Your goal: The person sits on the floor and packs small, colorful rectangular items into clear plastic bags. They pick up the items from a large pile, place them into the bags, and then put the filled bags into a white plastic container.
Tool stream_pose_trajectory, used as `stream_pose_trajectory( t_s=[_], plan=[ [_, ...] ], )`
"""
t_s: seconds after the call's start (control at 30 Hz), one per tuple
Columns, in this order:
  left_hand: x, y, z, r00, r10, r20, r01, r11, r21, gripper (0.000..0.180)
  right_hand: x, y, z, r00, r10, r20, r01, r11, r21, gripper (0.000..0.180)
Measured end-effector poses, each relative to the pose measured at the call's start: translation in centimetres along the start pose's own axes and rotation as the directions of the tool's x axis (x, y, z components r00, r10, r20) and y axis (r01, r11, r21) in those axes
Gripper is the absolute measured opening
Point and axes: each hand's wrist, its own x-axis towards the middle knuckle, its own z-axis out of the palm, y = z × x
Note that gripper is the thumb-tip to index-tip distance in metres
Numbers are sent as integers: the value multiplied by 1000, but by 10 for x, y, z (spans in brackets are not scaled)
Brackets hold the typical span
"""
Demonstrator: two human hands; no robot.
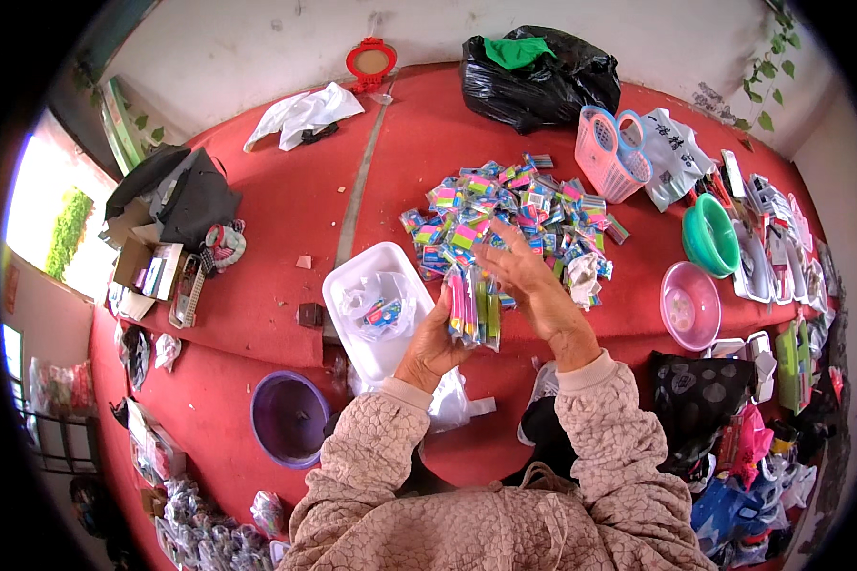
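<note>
Gripping a row of packets point(476, 309) just right of the white tray point(383, 358), our left hand point(428, 348) is clamped on them. Our right hand point(535, 285), farther right of the tray, has its fingers spread; contact with the packets we cannot tell. We see a loose packet pile point(486, 205) beyond the tray, rightward; a purple basin point(288, 419) nearer us, left of it.

A beige-pink top point(448, 533), crackled all over in pebble-like quilting, fills the lower centre of the frame. Its sleeves point(619, 428) end in plainer cuffs point(586, 371) at bare wrists; a brownish cord point(546, 473) loops at its upper edge, near dark trousers point(548, 428) and a greyish shoe point(541, 388).
</note>
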Motion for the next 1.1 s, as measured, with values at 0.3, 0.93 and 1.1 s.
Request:
stream_pose_trajectory(
  t_s=[0.3,0.93,1.1],
  plan=[
    [-5,-7,12,990,5,-143,-4,1000,9,48,-1,24,10,990,-55,134,127,768,-628,88],
    [-6,-5,-10,939,224,-263,-85,888,453,50,11,75,-5,990,-117,82,132,524,-841,62],
    [-16,48,-36,529,813,-244,-90,340,936,45,29,86,-15,986,-72,-150,-42,767,-640,55]
  ],
)
